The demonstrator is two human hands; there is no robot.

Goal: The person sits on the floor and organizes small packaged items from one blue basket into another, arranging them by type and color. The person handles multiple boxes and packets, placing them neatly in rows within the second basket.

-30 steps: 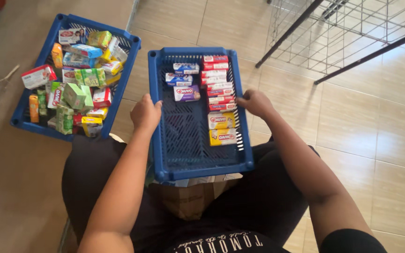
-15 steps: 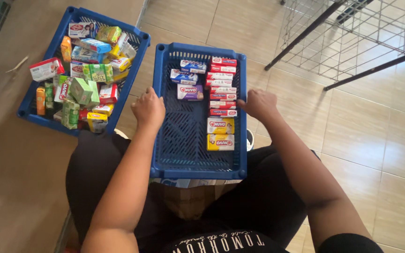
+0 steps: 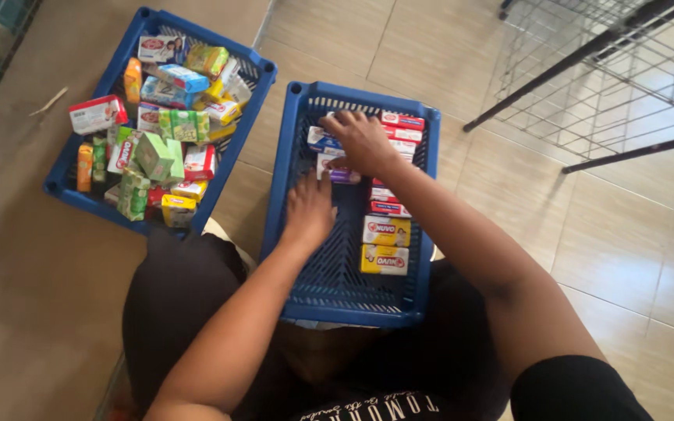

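**Two blue crates, small boxed goods: hands inside the nearer crate**

While both of our hands work inside it, the nearer blue crate [image 3: 329,288] sits at frame centre, across the lap. Our right hand [image 3: 364,144] lies over the white-and-purple boxes [image 3: 323,140] at the crate's upper end; its fingers [image 3: 337,123] are spread and curled down onto them, though whether they actually grip one we cannot tell. Our left hand [image 3: 308,210] rests flat and empty on the bare mesh floor, fingers together. Down the crate's right side run the red-and-white boxes [image 3: 388,203], then two yellow boxes [image 3: 385,245] below them. A second blue crate [image 3: 79,168], upper left of the frame, holds a loose jumble of mixed cartons [image 3: 157,152]. To place well, we judge: keep the rows square and like with like, and steady the crate.
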